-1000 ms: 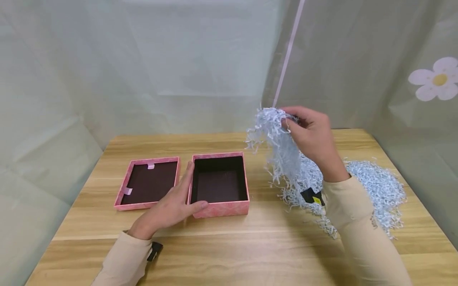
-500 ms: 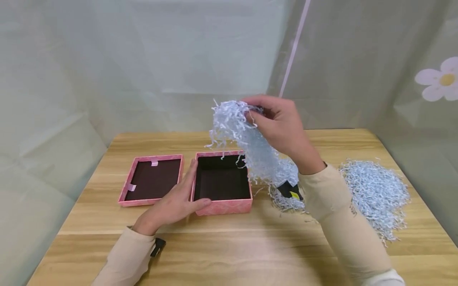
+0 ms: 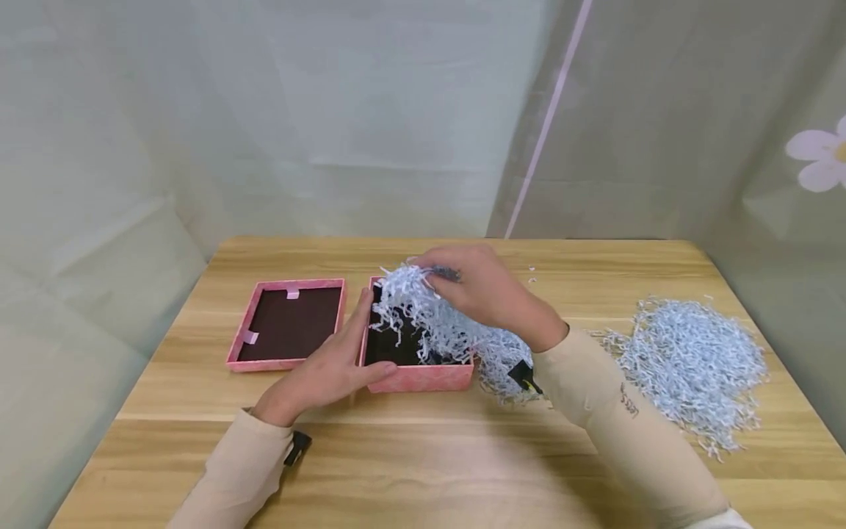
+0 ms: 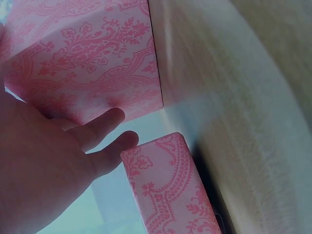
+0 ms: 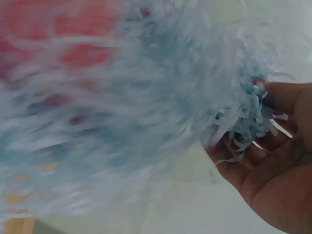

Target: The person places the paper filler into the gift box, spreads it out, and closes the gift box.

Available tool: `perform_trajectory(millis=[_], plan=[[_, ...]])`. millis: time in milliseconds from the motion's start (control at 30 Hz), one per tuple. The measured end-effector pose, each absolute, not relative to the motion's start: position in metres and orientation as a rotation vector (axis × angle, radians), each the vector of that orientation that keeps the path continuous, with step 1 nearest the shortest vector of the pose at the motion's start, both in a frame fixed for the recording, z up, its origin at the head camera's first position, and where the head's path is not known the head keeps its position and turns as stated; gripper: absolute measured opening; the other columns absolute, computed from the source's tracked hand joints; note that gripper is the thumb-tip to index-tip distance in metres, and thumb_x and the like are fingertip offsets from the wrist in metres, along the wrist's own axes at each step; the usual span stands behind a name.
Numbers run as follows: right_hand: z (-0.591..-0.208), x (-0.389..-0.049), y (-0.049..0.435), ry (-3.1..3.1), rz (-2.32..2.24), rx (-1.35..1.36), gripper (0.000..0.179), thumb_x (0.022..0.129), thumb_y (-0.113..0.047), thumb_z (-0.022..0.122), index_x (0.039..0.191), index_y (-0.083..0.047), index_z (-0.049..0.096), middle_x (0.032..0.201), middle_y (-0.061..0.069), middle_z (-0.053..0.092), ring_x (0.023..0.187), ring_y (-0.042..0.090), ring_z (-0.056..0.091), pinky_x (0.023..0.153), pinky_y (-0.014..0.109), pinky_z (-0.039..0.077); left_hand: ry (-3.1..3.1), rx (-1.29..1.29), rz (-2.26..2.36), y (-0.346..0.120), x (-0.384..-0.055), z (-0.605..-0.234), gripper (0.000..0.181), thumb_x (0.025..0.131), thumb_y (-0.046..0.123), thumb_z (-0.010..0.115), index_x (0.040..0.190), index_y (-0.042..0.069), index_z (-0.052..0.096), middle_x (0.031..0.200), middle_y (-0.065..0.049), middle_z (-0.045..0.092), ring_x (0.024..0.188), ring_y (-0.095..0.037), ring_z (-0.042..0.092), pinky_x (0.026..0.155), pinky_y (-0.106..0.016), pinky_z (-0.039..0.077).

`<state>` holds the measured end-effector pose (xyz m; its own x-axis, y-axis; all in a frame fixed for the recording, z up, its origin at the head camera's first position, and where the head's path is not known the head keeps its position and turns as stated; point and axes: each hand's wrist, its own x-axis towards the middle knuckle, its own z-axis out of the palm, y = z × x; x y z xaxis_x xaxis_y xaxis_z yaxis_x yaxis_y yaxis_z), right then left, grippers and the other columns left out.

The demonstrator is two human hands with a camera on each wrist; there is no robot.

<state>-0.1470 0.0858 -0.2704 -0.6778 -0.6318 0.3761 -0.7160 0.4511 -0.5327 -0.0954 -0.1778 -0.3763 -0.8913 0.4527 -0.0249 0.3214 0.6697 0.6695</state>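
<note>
A clump of pale blue shredded paper hangs from my right hand, which pinches its top between thumb and fingers. The clump droops over and partly into the pink patterned box, whose inside is black, and trails off past the box's right side. In the right wrist view the shredded paper fills most of the picture, blurred. My left hand touches the box's left side with thumb and fingers spread. The left wrist view shows the left hand between the box and the pink lid.
The pink lid lies inside up on the table, left of the box, with two small ribbon tabs. A heap of shredded paper lies at the right of the wooden table. Curtains hang behind.
My right hand has moved left and then down, carrying the clump of shredded paper from above the right-hand heap to over the box. The left hand stays at the box.
</note>
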Motion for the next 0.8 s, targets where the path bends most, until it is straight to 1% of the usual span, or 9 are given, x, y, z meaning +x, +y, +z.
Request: perform_trajectory(millis=[67,233,367,467,533,633,700,767,800], plan=[[-0.280,-0.146,0.088,-2.715,0.925,1.259,0.027,0.097,-0.005,0.067,0.123,-0.004,0.072,0.121,0.010,0.071,0.108,0.022,0.067,0.094,0.037,0.052,2.678,0.630,1.039,-0.178,-0.095,-0.376,0.115,0.092,0.049,0.071,0.160,0.023,-0.018,0.168,0.000,-0.013,0.152,-0.031,0.007,0.117,-0.058,0.016],[-0.292,-0.143,0.095,-2.984,0.747,1.362,0.037,0.098,-0.016,0.069,0.134,-0.009,0.066,0.135,0.006,0.063,0.124,0.022,0.058,0.103,0.040,0.046,2.656,0.620,1.054,-0.178,-0.094,-0.374,0.115,0.092,0.054,0.069,0.160,0.024,-0.018,0.167,0.003,-0.015,0.152,-0.031,0.008,0.116,-0.060,0.018],[-0.292,-0.138,0.111,-2.903,0.844,1.216,0.039,0.100,-0.019,0.067,0.138,-0.011,0.064,0.144,0.011,0.056,0.135,0.028,0.049,0.110,0.046,0.039,2.655,0.631,1.064,-0.177,-0.093,-0.374,0.115,0.091,0.055,0.070,0.160,0.026,-0.018,0.167,0.003,-0.015,0.152,-0.030,0.007,0.116,-0.059,0.018],[-0.293,-0.135,0.131,-2.844,0.947,1.097,0.044,0.100,-0.023,0.066,0.142,-0.012,0.060,0.149,0.011,0.051,0.140,0.030,0.043,0.113,0.050,0.033,2.661,0.639,1.055,-0.175,-0.093,-0.373,0.116,0.091,0.055,0.070,0.160,0.026,-0.018,0.167,0.003,-0.015,0.152,-0.029,0.006,0.117,-0.058,0.018],[-0.297,-0.134,0.145,-2.881,0.990,1.027,0.058,0.098,-0.032,0.069,0.151,-0.016,0.050,0.156,0.008,0.043,0.145,0.030,0.035,0.115,0.053,0.028,2.661,0.644,1.052,-0.174,-0.093,-0.373,0.116,0.091,0.055,0.070,0.160,0.026,-0.018,0.167,0.002,-0.015,0.152,-0.029,0.008,0.117,-0.056,0.018],[-0.309,-0.130,0.164,-3.048,1.018,0.923,0.095,0.089,-0.043,0.077,0.163,-0.025,0.021,0.167,0.011,0.015,0.151,0.036,0.014,0.114,0.064,0.019,2.656,0.647,1.051,-0.174,-0.093,-0.372,0.116,0.091,0.055,0.070,0.160,0.027,-0.019,0.167,0.003,-0.015,0.152,-0.029,0.010,0.117,-0.055,0.020],[-0.321,-0.127,0.174,-3.202,0.994,0.817,0.117,0.081,-0.049,0.082,0.164,-0.031,0.003,0.168,0.013,-0.005,0.152,0.039,-0.001,0.112,0.071,0.012,2.654,0.643,1.052,-0.174,-0.093,-0.371,0.116,0.090,0.056,0.070,0.159,0.027,-0.019,0.167,0.004,-0.015,0.152,-0.029,0.010,0.117,-0.056,0.020],[-0.335,-0.125,0.180,-3.334,0.944,0.728,0.130,0.075,-0.051,0.086,0.163,-0.031,-0.008,0.165,0.017,-0.018,0.150,0.043,-0.011,0.108,0.076,0.007,2.655,0.636,1.046,-0.176,-0.092,-0.371,0.117,0.090,0.058,0.070,0.159,0.027,-0.019,0.167,0.003,-0.015,0.152,-0.030,0.010,0.116,-0.057,0.020],[-0.342,-0.124,0.182,-3.382,0.909,0.692,0.134,0.073,-0.051,0.087,0.162,-0.029,-0.011,0.164,0.019,-0.022,0.149,0.044,-0.014,0.107,0.077,0.005,2.657,0.631,1.041,-0.177,-0.092,-0.371,0.117,0.089,0.059,0.069,0.159,0.027,-0.019,0.167,0.002,-0.015,0.152,-0.031,0.009,0.116,-0.057,0.020]])
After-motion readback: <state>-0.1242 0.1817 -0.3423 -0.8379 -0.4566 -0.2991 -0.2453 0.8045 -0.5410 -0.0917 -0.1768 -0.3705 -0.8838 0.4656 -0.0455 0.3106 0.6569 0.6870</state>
